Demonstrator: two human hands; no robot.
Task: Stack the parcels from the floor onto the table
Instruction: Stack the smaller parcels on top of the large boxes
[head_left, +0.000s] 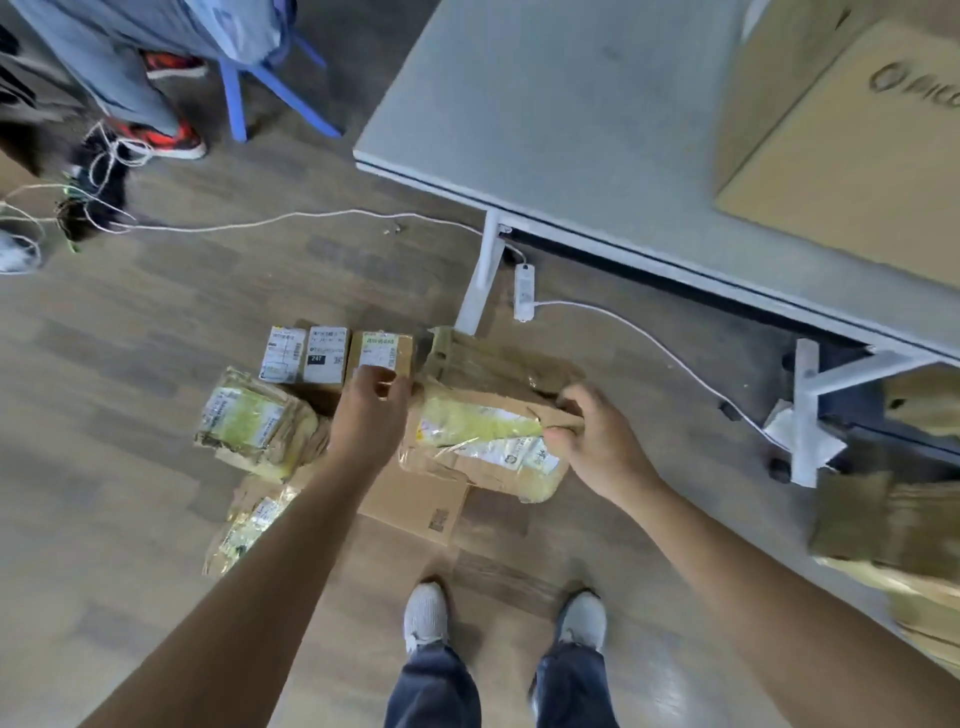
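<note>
A large crumpled brown parcel (483, 441) wrapped in yellowish tape lies on the floor in front of my feet. My right hand (597, 441) grips its right end, thumb on top. My left hand (371, 410) hovers at the parcel's left end with loosely bent fingers, its fingertips over the nearest of three small labelled boxes (382, 351). More taped parcels lie to the left (254, 421) and lower left (249, 525), and another one (488, 358) lies behind. A flat brown box (415, 504) lies partly under the large parcel. The grey table (571, 104) stands at the upper right.
A big cardboard box (841, 145) occupies the table's right part. A white power strip (524, 291) and its cable run past the table leg (483, 275). More cardboard (893, 530) sits at the right. A person's legs (130, 78) and a blue chair (270, 88) are at the upper left.
</note>
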